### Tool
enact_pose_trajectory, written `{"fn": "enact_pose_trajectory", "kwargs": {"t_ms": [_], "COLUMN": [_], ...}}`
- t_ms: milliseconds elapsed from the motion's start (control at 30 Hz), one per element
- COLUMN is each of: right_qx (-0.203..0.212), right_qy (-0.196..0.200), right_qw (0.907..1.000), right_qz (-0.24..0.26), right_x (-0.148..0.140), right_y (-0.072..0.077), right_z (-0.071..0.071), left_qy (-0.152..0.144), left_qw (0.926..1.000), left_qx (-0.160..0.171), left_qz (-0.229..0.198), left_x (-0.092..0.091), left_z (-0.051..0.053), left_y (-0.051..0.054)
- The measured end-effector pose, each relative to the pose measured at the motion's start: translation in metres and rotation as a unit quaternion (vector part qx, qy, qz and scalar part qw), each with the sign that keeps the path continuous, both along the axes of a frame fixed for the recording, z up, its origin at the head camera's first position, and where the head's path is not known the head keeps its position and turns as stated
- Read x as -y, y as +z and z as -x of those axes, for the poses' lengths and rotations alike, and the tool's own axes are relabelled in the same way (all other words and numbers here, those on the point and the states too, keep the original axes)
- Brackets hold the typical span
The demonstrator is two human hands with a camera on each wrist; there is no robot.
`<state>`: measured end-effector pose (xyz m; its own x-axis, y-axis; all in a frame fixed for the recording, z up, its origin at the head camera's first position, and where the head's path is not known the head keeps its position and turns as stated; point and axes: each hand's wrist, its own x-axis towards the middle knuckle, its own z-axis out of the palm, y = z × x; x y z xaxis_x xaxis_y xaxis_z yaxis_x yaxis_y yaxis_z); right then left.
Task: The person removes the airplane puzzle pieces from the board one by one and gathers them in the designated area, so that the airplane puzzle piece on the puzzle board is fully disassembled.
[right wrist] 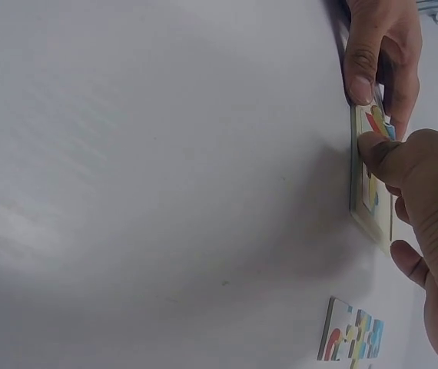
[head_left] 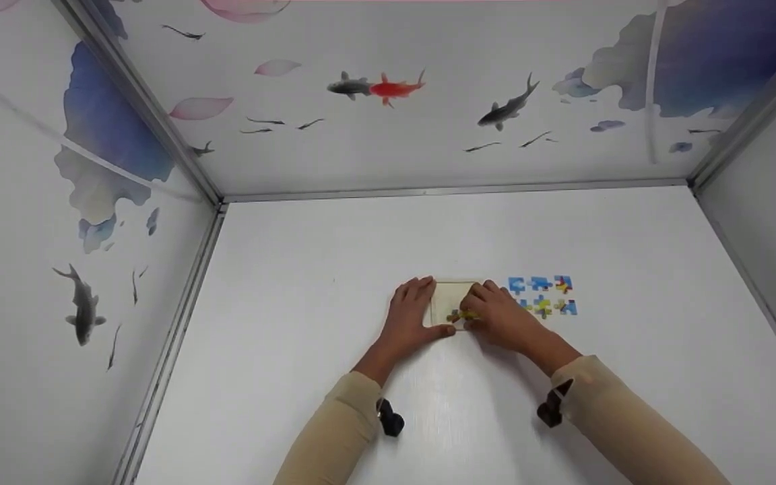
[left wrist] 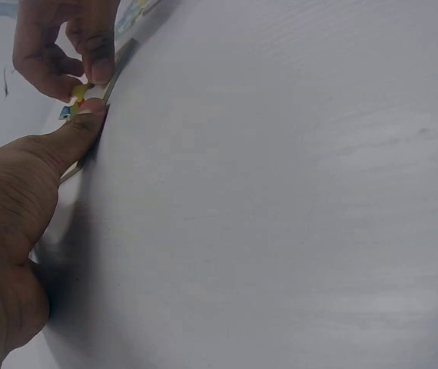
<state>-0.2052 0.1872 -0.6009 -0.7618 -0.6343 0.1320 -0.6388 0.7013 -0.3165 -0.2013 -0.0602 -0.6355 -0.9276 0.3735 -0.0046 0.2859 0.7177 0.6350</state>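
A shallow pale wooden puzzle tray (head_left: 447, 295) lies flat on the white table between both hands. My left hand (head_left: 408, 315) rests along its left side, fingers extended and thumb on the near edge. With bent fingers and thumb, my right hand (head_left: 504, 318) pinches a yellow jigsaw piece (head_left: 470, 314) low over the tray's near part. Next to it, a multicoloured piece (head_left: 454, 316) sits in the tray near the left thumb. In the right wrist view the right thumb (right wrist: 374, 147) presses down at the pieces; the fingers partly hide them.
Several loose jigsaw pieces (head_left: 542, 307) in blue, yellow and red lie in rows right of the tray, some partly behind the right hand. White walls (head_left: 422, 148) with painted fish and metal edge strips enclose the table (head_left: 334, 256) at the back and sides.
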Motion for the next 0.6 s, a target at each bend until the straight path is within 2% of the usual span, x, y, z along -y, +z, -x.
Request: {"fn": "enact_pose_trajectory", "kwargs": {"t_ms": [233,400,600], "right_qx": [-0.016,-0.029,-0.018], "right_qy": [0.016,0.020,0.017], "right_qw": [0.9997,0.9994,0.9997], "right_qz": [0.003,0.003,0.007], "right_x": [0.0011,0.0012,0.0022], "right_y": [-0.0005,-0.0030,-0.0028], "right_z": [0.0008,0.0020,0.0022], "left_qy": [0.000,0.001,0.003], "left_qw": [1.0000,1.0000,0.9999], "left_qx": [0.000,-0.006,-0.011], "left_qz": [-0.008,0.001,-0.002], "left_x": [-0.0003,0.0001,0.0001], "left_z": [-0.0017,0.0001,0.0011], "left_y": [0.0051,0.0019,-0.0006]}}
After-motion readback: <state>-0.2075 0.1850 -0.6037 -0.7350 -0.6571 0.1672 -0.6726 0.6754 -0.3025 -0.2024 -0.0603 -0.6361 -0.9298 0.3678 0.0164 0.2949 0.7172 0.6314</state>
